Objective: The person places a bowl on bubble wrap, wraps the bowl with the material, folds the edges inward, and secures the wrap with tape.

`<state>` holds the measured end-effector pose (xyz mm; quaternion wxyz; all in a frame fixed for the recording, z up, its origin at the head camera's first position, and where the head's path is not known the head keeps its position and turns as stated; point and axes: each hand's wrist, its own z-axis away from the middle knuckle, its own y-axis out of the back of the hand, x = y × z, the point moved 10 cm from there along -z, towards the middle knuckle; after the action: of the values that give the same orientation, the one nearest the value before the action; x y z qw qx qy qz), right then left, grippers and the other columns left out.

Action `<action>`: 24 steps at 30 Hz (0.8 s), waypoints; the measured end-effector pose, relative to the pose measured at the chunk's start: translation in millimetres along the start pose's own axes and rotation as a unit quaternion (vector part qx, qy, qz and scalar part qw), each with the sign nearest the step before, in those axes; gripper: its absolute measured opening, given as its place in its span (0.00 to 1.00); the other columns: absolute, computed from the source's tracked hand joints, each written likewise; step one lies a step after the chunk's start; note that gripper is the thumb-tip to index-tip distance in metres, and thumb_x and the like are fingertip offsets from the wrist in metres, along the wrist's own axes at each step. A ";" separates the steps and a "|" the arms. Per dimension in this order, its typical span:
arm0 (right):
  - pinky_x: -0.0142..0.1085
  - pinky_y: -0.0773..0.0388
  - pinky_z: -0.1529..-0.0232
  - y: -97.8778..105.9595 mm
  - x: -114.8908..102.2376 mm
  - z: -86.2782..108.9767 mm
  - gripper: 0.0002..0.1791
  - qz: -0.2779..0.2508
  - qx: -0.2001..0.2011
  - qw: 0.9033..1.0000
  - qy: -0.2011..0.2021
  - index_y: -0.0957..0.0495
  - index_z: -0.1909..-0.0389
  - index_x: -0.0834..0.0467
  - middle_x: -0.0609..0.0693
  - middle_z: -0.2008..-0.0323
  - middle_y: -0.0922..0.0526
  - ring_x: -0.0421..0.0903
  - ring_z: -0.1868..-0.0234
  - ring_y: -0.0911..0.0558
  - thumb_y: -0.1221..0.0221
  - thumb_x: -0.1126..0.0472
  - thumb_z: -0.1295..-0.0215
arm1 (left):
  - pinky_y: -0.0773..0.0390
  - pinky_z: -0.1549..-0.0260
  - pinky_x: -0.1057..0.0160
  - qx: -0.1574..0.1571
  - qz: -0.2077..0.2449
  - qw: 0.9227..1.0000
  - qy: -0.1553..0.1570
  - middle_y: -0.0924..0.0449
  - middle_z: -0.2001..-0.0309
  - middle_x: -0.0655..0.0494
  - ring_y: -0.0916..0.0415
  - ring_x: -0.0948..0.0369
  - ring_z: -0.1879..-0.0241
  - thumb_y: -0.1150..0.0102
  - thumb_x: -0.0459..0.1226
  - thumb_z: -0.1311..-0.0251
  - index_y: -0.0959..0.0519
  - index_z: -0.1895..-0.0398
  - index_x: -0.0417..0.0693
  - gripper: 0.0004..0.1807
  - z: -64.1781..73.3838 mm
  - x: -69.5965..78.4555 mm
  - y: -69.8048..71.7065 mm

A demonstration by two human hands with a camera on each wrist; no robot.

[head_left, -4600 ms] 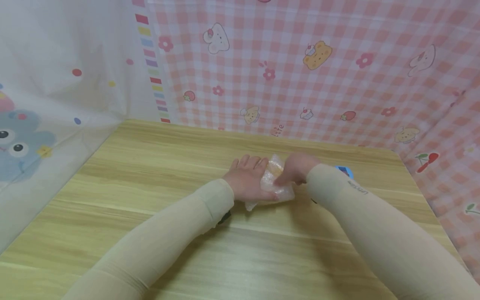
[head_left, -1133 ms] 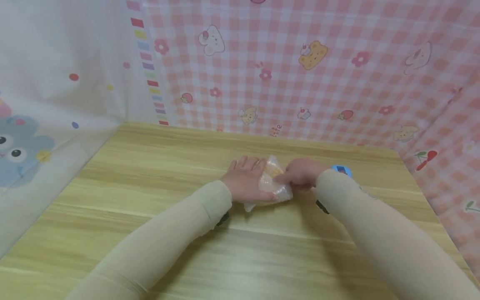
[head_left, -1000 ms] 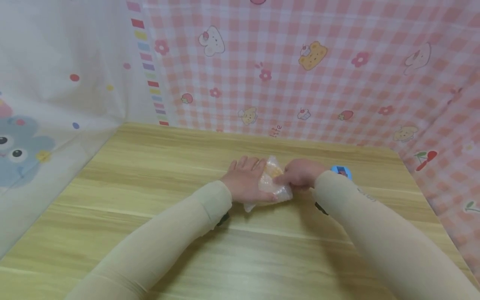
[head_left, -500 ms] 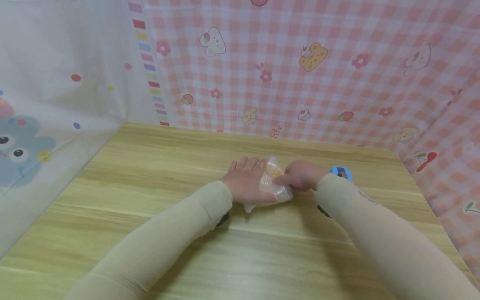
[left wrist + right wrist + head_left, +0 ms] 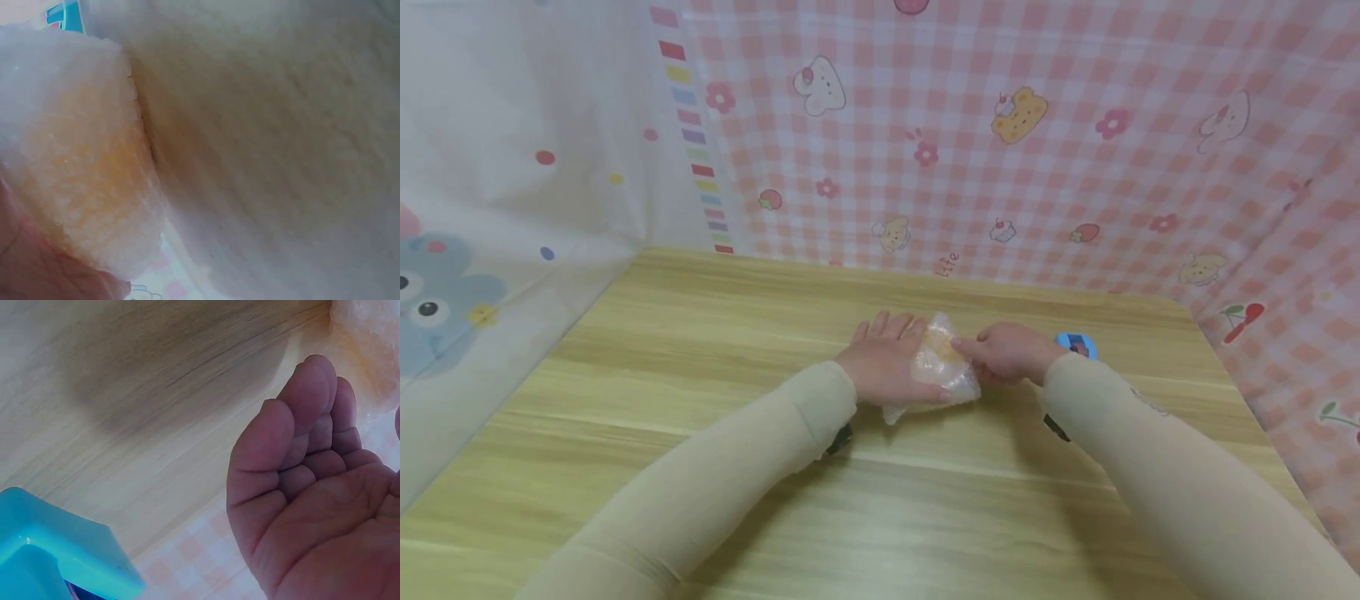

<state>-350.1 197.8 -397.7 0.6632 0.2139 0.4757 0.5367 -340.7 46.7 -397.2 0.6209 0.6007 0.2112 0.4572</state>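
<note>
A bubble-wrapped bundle (image 5: 942, 361) with something orange-yellow inside lies near the middle of the table. My left hand (image 5: 883, 367) rests flat across its left side, fingers spread and thumb along the front. In the left wrist view the orange content shows blurred through the bubble wrap (image 5: 94, 162), with part of my palm below it. At the bundle's right side is my right hand (image 5: 1011, 352), its thumb tip right at the wrap's edge. The right wrist view shows the fingers of the right hand (image 5: 312, 506) loosely bent, with nothing in the palm.
A blue plastic object (image 5: 1077, 344) with a dark middle sits just beyond my right wrist; its glossy turquoise frame (image 5: 75, 550) is close in the right wrist view. The wood-grain table (image 5: 737, 308) ends at a pink checked curtain (image 5: 970, 192) behind and to the right.
My right hand has drawn slightly right, its thumb going from on top of the wrap to its edge. The left hand stays in place on the bundle.
</note>
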 end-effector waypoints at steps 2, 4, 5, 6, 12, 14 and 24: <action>0.34 0.26 0.69 0.1 0.9 1.3 0.35 -0.001 -0.001 1.000 -0.003 0.25 0.76 0.54 0.47 0.81 0.24 0.42 0.78 0.28 0.58 0.33 0.19 | 0.59 0.18 0.34 0.001 0.000 1.000 -0.001 0.60 0.13 0.46 0.64 0.38 0.15 0.48 0.80 0.45 0.57 0.13 0.51 0.68 -1.3 -0.6 -0.5; 0.34 0.26 0.68 0.5 2.2 2.4 0.35 0.000 -0.001 1.000 -0.008 0.25 0.76 0.55 0.47 0.81 0.24 0.42 0.79 0.29 0.59 0.32 0.19 | 0.59 0.18 0.34 0.003 0.000 1.000 -0.002 0.61 0.13 0.46 0.65 0.39 0.15 0.49 0.80 0.45 0.57 0.12 0.51 0.68 -2.5 -1.1 -0.7; 0.34 0.26 0.68 0.8 2.9 2.8 0.36 0.000 0.000 1.000 -0.009 0.25 0.76 0.55 0.47 0.81 0.25 0.42 0.79 0.29 0.59 0.32 0.19 | 0.59 0.18 0.35 0.003 0.000 1.000 -0.003 0.62 0.13 0.46 0.65 0.39 0.15 0.49 0.81 0.45 0.57 0.12 0.52 0.67 -3.0 -1.4 -0.9; 0.35 0.26 0.68 1.1 3.5 3.1 0.36 -0.001 0.002 1.000 -0.011 0.25 0.76 0.55 0.47 0.82 0.25 0.42 0.79 0.29 0.59 0.32 0.19 | 0.59 0.18 0.34 0.005 -0.001 1.000 -0.005 0.62 0.13 0.46 0.65 0.39 0.15 0.50 0.81 0.45 0.57 0.12 0.52 0.67 -3.5 -1.5 -0.8; 0.35 0.26 0.67 1.5 6.6 2.5 0.36 0.003 0.003 1.000 -0.011 0.26 0.78 0.54 0.46 0.82 0.26 0.42 0.79 0.30 0.60 0.32 0.19 | 0.59 0.18 0.34 0.015 0.000 1.000 -0.015 0.62 0.13 0.45 0.64 0.39 0.15 0.50 0.80 0.44 0.55 0.13 0.52 0.66 -3.5 -0.3 2.0; 0.36 0.26 0.67 1.9 8.2 2.4 0.36 0.004 0.004 1.000 -0.014 0.26 0.76 0.55 0.46 0.82 0.26 0.42 0.79 0.30 0.61 0.32 0.18 | 0.59 0.18 0.34 0.016 0.002 1.000 -0.016 0.62 0.13 0.45 0.65 0.39 0.15 0.51 0.80 0.43 0.55 0.13 0.52 0.65 -3.3 -0.1 2.5; 0.50 0.19 0.47 6.8 14.6 4.0 0.38 -0.006 0.027 0.999 -0.037 0.19 0.47 0.63 0.54 0.66 0.15 0.51 0.58 0.18 0.62 0.33 0.17 | 0.61 0.19 0.32 0.034 0.015 0.999 -0.026 0.64 0.12 0.48 0.67 0.39 0.14 0.56 0.76 0.35 0.54 0.13 0.53 0.58 -4.1 -3.4 7.6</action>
<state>-350.5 214.3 -396.3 0.6774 0.2489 0.4663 0.5116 -348.1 45.1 -391.8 0.5985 0.6365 0.2012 0.4430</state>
